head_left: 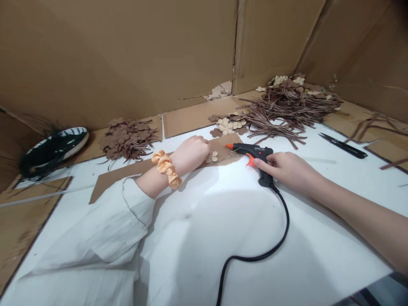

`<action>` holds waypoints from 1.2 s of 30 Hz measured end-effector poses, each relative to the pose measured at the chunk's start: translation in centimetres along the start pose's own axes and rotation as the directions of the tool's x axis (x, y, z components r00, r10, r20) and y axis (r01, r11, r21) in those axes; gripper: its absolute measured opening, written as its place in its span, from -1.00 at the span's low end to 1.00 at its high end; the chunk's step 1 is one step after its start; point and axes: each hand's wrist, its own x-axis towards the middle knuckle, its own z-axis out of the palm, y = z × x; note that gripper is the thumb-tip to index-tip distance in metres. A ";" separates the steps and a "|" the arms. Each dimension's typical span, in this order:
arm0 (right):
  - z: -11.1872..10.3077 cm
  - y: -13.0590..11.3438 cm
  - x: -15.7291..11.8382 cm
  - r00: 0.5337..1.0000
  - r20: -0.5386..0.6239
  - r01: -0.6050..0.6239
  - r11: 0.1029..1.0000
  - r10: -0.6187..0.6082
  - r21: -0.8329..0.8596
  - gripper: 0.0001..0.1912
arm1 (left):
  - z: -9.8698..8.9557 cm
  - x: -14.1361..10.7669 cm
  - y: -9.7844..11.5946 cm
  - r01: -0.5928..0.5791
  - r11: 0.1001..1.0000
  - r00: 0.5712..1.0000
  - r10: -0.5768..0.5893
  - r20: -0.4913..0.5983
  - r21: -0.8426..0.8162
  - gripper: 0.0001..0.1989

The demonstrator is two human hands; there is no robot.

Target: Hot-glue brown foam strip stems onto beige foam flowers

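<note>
The right hand [288, 168] partly hides its glue gun [250, 149].

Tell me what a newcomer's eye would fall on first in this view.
Probably the black glue gun with its orange nozzle and trigger, held in the right hand near the middle of the picture. Next might come the orange scrunchie around the wrist of the left hand, then the heap of brown strips toward the upper right.
</note>
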 end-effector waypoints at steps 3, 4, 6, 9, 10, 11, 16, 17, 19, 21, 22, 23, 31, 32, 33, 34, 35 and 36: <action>0.0 0.0 0.0 1.000 -0.003 0.008 1.000 -0.008 0.005 -0.39 | -0.6 0.1 0.2 -0.008 0.999 0.999 0.006 0.040 0.046 -0.76; 0.0 0.0 0.0 1.000 -0.005 0.006 1.000 -0.006 0.009 -0.39 | -0.7 0.1 0.3 -0.006 0.999 0.999 0.004 0.041 0.044 -0.76; 0.0 0.0 0.0 1.000 -0.011 0.002 1.000 -0.001 0.015 -0.40 | -0.7 0.2 0.4 0.000 1.000 0.999 -0.001 0.036 0.024 -0.76; -0.1 0.0 0.0 1.000 -0.013 0.000 1.000 0.000 0.014 -0.40 | -0.5 0.3 0.3 0.038 0.998 0.999 -0.037 0.019 -0.053 -0.75; -0.1 -0.1 0.0 1.000 -0.010 -0.001 1.000 0.001 0.011 -0.40 | -0.4 0.3 0.2 0.055 0.995 0.998 -0.054 0.012 -0.078 -0.75; -0.1 -0.1 -0.1 1.000 -0.007 0.000 1.000 0.000 0.010 -0.40 | -0.2 0.3 0.1 0.069 0.993 0.998 -0.069 0.003 -0.097 -0.74; -0.1 -0.2 -0.2 1.000 -0.018 0.011 1.000 -0.011 0.020 -0.41 | 0.6 0.1 -0.5 0.104 0.975 0.992 -0.116 -0.054 -0.197 -0.77; -0.1 -0.2 -0.2 1.000 -0.019 0.010 1.000 -0.010 0.020 -0.41 | 0.8 0.0 -0.7 0.104 0.969 0.990 -0.122 -0.065 -0.223 -0.79; -0.1 -0.1 -0.1 1.000 -0.017 0.010 1.000 -0.010 0.017 -0.41 | 1.1 -0.1 -0.9 0.104 0.960 0.989 -0.127 -0.076 -0.260 -0.81; -0.1 -0.1 -0.1 1.000 -0.013 0.013 1.000 -0.012 0.014 -0.41 | 1.2 -0.1 -1.1 0.102 0.956 0.989 -0.127 -0.075 -0.275 -0.83; 0.0 0.0 0.0 1.000 -0.009 0.015 1.000 -0.014 0.014 -0.41 | 1.2 -0.2 -1.2 0.100 0.951 0.989 -0.128 -0.078 -0.292 -0.83; -0.1 0.0 0.0 1.000 -0.004 0.016 1.000 -0.016 0.016 -0.40 | 1.1 -0.2 -1.3 0.099 0.944 0.988 -0.132 -0.085 -0.315 -0.83; -1.0 0.1 -0.1 1.000 -0.025 -0.012 0.999 0.011 -0.037 -0.43 | -0.3 -0.8 -3.1 0.259 0.892 0.944 -0.315 -0.097 -0.370 -0.82; -1.3 0.2 0.0 0.999 -0.049 -0.018 0.999 0.016 -0.048 -0.43 | -0.4 -0.9 -3.4 0.300 0.893 0.934 -0.347 -0.089 -0.335 -0.82; -1.7 0.4 0.2 0.997 -0.080 -0.027 0.998 0.023 -0.057 -0.44 | -0.4 -1.0 -3.7 0.337 0.894 0.923 -0.375 -0.083 -0.297 -0.82; -2.1 0.7 0.4 0.992 -0.119 -0.040 0.997 0.032 -0.064 -0.45 | -0.4 -1.1 -4.0 0.370 0.893 0.913 -0.401 -0.078 -0.258 -0.82; -2.6 1.0 0.7 0.986 -0.162 -0.056 0.996 0.043 -0.074 -0.47 | -0.3 -1.1 -4.3 0.401 0.889 0.902 -0.426 -0.075 -0.223 -0.82; -3.1 1.3 1.0 0.977 -0.205 -0.077 0.993 0.058 -0.087 -0.51 | -0.2 -1.2 -4.5 0.432 0.881 0.890 -0.451 -0.071 -0.193 -0.82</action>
